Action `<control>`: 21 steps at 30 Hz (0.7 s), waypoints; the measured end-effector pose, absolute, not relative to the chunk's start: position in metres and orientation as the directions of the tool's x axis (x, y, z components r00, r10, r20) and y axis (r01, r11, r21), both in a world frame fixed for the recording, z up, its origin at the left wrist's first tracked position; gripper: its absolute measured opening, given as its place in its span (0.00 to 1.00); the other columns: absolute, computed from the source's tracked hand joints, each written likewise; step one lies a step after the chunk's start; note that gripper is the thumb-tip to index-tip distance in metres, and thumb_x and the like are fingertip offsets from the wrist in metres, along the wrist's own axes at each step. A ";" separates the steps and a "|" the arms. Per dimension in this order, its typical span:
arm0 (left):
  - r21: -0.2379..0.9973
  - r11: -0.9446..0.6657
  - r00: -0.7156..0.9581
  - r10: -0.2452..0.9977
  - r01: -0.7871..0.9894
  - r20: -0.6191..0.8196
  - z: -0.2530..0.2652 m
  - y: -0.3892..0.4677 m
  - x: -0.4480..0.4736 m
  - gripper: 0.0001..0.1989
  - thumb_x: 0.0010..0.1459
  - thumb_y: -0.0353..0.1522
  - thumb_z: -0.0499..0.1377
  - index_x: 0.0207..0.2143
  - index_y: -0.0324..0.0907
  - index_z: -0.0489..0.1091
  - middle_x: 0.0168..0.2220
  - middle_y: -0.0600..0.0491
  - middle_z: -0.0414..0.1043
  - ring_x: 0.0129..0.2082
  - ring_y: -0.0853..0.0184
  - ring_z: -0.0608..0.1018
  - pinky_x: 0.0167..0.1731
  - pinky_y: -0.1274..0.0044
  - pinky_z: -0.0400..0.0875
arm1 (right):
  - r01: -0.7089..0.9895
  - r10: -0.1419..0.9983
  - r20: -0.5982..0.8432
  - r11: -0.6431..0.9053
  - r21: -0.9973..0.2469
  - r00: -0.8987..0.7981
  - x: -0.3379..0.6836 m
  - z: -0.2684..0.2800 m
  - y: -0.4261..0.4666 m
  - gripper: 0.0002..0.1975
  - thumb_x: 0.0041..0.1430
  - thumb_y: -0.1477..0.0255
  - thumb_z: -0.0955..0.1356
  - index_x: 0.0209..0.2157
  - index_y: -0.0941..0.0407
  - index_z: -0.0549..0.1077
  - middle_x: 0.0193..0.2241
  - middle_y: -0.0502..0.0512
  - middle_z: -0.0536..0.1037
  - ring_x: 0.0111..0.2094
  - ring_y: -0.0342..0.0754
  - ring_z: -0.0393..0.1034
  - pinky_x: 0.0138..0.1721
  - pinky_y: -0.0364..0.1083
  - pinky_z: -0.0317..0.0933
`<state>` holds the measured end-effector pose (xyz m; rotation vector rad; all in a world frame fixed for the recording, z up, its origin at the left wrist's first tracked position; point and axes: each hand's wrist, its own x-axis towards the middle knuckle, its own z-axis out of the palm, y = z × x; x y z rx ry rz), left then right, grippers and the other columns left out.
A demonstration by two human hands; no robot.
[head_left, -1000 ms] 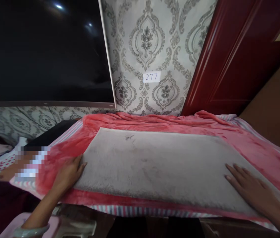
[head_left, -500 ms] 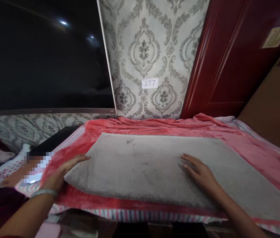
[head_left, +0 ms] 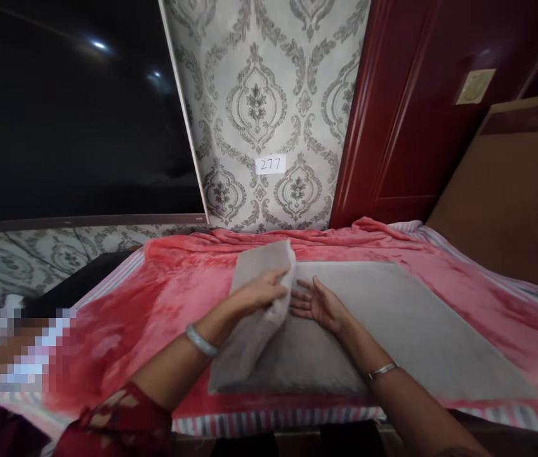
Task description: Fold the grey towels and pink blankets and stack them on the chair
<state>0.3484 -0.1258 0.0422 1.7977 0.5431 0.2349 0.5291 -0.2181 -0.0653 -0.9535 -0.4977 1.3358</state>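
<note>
A grey plush mat [head_left: 406,330] lies on the pink blanket, its left part lifted and folded over toward the middle. My left hand [head_left: 262,292] holds the edge of this raised flap, with the thumb and fingers around it near the top. Just right of the flap, my right hand [head_left: 319,304] hovers over the mat, its fingers spread and the palm turned left. Whether those fingertips touch the flap I cannot tell. Each wrist wears a bracelet.
The red-pink blanket [head_left: 107,317] covers a surface with a striped cloth [head_left: 297,416] along its front. Behind stand a large dark screen [head_left: 69,114], a patterned wall [head_left: 259,95] with a paper reading 277 [head_left: 270,164], a dark red door [head_left: 412,127] and a cardboard box [head_left: 511,190].
The mat's left end has come up off the blanket and folded rightward with my left hand. My right hand has moved left and turned its palm inward. The view has shifted right.
</note>
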 end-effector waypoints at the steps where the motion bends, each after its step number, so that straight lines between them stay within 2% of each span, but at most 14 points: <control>1: 0.945 -0.168 0.909 0.362 0.280 -0.205 0.029 -0.131 0.359 0.44 0.52 0.34 0.62 0.70 0.38 0.52 0.31 0.52 0.78 0.24 0.66 0.78 0.24 0.77 0.71 | -0.596 0.963 -0.192 -0.044 -0.802 0.187 0.531 -0.072 -0.219 0.26 0.68 0.51 0.58 0.56 0.55 0.65 0.46 0.63 0.80 0.41 0.55 0.79 0.46 0.58 0.71; 2: 0.943 -0.142 0.929 0.267 0.301 -0.256 0.018 -0.133 0.367 0.45 0.54 0.37 0.62 0.71 0.38 0.49 0.30 0.52 0.77 0.22 0.66 0.78 0.23 0.77 0.70 | -0.595 0.972 -0.164 -0.033 -0.803 0.167 0.533 -0.077 -0.220 0.26 0.67 0.51 0.59 0.55 0.55 0.66 0.45 0.63 0.81 0.41 0.55 0.79 0.45 0.57 0.71; 4: 0.946 -0.130 0.944 0.193 0.295 -0.268 0.003 -0.127 0.372 0.42 0.55 0.43 0.62 0.68 0.37 0.56 0.30 0.51 0.76 0.23 0.66 0.79 0.23 0.77 0.70 | -0.568 0.985 -0.087 0.012 -0.823 0.146 0.535 -0.085 -0.220 0.25 0.63 0.52 0.65 0.52 0.56 0.69 0.43 0.62 0.81 0.43 0.57 0.78 0.44 0.57 0.71; 5: 0.952 -0.157 0.946 0.234 0.264 -0.224 -0.001 -0.118 0.370 0.39 0.55 0.46 0.62 0.65 0.37 0.62 0.31 0.50 0.76 0.24 0.66 0.79 0.24 0.76 0.71 | -0.549 0.988 -0.052 0.039 -0.835 0.149 0.536 -0.087 -0.220 0.24 0.59 0.55 0.68 0.51 0.56 0.70 0.43 0.61 0.82 0.44 0.58 0.78 0.45 0.56 0.71; 8: 0.931 -0.331 0.845 0.533 0.153 0.050 -0.009 -0.078 0.355 0.31 0.54 0.47 0.62 0.55 0.38 0.73 0.32 0.48 0.78 0.31 0.62 0.81 0.31 0.73 0.74 | -0.500 0.979 0.000 0.105 -0.859 0.206 0.535 -0.089 -0.218 0.24 0.49 0.65 0.75 0.48 0.55 0.72 0.41 0.59 0.82 0.45 0.57 0.77 0.48 0.55 0.70; 9: 0.910 -0.393 0.767 0.622 0.134 0.156 -0.012 -0.063 0.348 0.29 0.52 0.46 0.62 0.53 0.39 0.74 0.35 0.47 0.79 0.37 0.60 0.81 0.37 0.70 0.75 | -0.492 0.974 -0.002 0.113 -0.863 0.226 0.535 -0.089 -0.217 0.24 0.47 0.67 0.76 0.47 0.55 0.72 0.41 0.58 0.82 0.45 0.57 0.77 0.48 0.55 0.70; 11: 0.871 -0.473 0.622 0.723 0.130 0.300 -0.023 -0.039 0.333 0.28 0.50 0.45 0.63 0.50 0.39 0.76 0.44 0.44 0.79 0.49 0.55 0.78 0.51 0.64 0.72 | -0.487 0.967 -0.021 0.108 -0.867 0.253 0.534 -0.090 -0.215 0.24 0.45 0.67 0.76 0.46 0.55 0.72 0.41 0.58 0.83 0.44 0.56 0.78 0.48 0.55 0.71; 12: 0.865 -0.484 0.570 0.752 0.135 0.332 -0.031 -0.030 0.327 0.29 0.49 0.46 0.63 0.49 0.39 0.76 0.49 0.42 0.78 0.54 0.53 0.76 0.56 0.62 0.68 | -0.483 0.964 -0.030 0.106 -0.869 0.265 0.533 -0.090 -0.214 0.24 0.45 0.67 0.75 0.46 0.55 0.73 0.40 0.58 0.83 0.43 0.56 0.78 0.47 0.55 0.71; 14: 0.873 -0.467 0.521 0.785 0.143 0.334 -0.047 -0.018 0.317 0.31 0.48 0.47 0.62 0.49 0.37 0.76 0.54 0.39 0.75 0.58 0.51 0.73 0.60 0.59 0.64 | -0.461 0.953 -0.045 0.104 -0.881 0.301 0.531 -0.091 -0.211 0.24 0.46 0.67 0.75 0.46 0.55 0.73 0.39 0.57 0.82 0.41 0.55 0.78 0.46 0.54 0.71; 18: 0.904 -0.412 0.527 0.797 0.116 0.296 -0.071 -0.008 0.311 0.34 0.51 0.49 0.60 0.54 0.37 0.73 0.55 0.39 0.75 0.55 0.53 0.75 0.58 0.59 0.67 | -0.341 0.904 -0.081 0.074 -0.937 0.421 0.528 -0.085 -0.205 0.26 0.44 0.70 0.72 0.49 0.54 0.73 0.36 0.52 0.82 0.35 0.53 0.77 0.41 0.51 0.71; 21: 0.895 -0.427 0.537 0.788 0.126 0.300 -0.076 -0.005 0.312 0.34 0.50 0.49 0.61 0.54 0.38 0.73 0.57 0.39 0.73 0.56 0.52 0.74 0.57 0.59 0.67 | -0.205 0.876 -0.011 0.101 -0.974 0.483 0.535 -0.075 -0.202 0.30 0.43 0.72 0.70 0.52 0.53 0.72 0.38 0.51 0.82 0.36 0.52 0.76 0.40 0.50 0.70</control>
